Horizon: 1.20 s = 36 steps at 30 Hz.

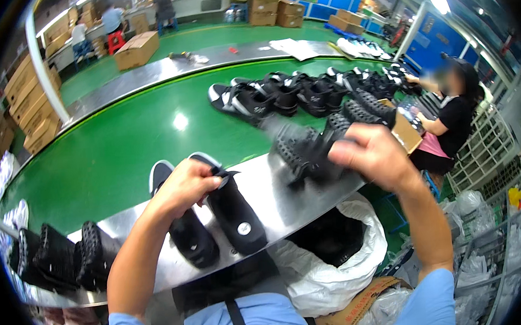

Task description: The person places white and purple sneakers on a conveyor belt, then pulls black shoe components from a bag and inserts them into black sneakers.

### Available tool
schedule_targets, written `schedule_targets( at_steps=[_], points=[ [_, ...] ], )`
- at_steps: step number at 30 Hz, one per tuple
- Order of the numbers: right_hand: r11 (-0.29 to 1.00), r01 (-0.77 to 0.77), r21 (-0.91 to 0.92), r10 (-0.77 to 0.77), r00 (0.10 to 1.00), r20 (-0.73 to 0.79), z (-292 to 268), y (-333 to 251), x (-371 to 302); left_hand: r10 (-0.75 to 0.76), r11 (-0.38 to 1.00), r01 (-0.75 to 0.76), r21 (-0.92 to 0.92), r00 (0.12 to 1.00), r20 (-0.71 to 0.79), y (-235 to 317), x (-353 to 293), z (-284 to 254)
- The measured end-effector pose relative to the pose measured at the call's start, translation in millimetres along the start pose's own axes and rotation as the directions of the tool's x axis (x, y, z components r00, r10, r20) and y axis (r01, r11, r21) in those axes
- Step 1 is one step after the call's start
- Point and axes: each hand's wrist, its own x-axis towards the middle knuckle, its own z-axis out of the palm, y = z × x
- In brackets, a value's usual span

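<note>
Two black shoes lie side by side on the metal bench in front of me, their pale-edged toes pointing away. My left hand (pixel 195 184) pinches the upper of the right-hand shoe (pixel 238 215), near its tongue and laces. The left-hand shoe (pixel 194 239) lies partly under my wrist. On the right, my right hand (pixel 373 153) is curled and a little blurred, beside a smeared dark shape (pixel 316 166); what its fingers hold is hidden. Black pieces with a bumpy, holed surface (pixel 292 145) stand just beyond that hand.
Several black-and-white shoes (pixel 259 99) stand in a row on the green belt (pixel 115 151). Black knobbly pieces (pixel 95 255) stand at left. Below the bench sits an open white sack (pixel 363 246). A person (pixel 456 109) sits at right by a cardboard box (pixel 404 131) and wire racks (pixel 483 147).
</note>
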Motion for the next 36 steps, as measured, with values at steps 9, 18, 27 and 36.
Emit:
schedule_targets(
  at_steps=[9,18,27,36],
  points=[
    [0.949,-0.283,-0.138,0.314,0.876,0.366,72.4,-42.1,-26.8,0.134,0.983,-0.146,0.114,0.985,0.11,-5.7,15.6,6.6],
    [0.863,0.068,-0.501,0.032,0.982,0.188,177.2,-47.8,-8.0,0.209,0.978,-0.209,0.014,0.978,-0.007,7.9,28.9,30.6],
    [0.964,-0.137,-0.228,0.176,0.971,0.161,169.2,-13.0,21.2,0.259,0.953,-0.252,0.169,0.966,-0.022,17.4,12.5,40.1],
    [0.951,-0.156,-0.268,0.198,0.971,0.136,189.1,-7.7,34.3,0.587,0.786,-0.339,0.518,0.673,-0.451,8.4,-85.0,34.0]
  ],
)
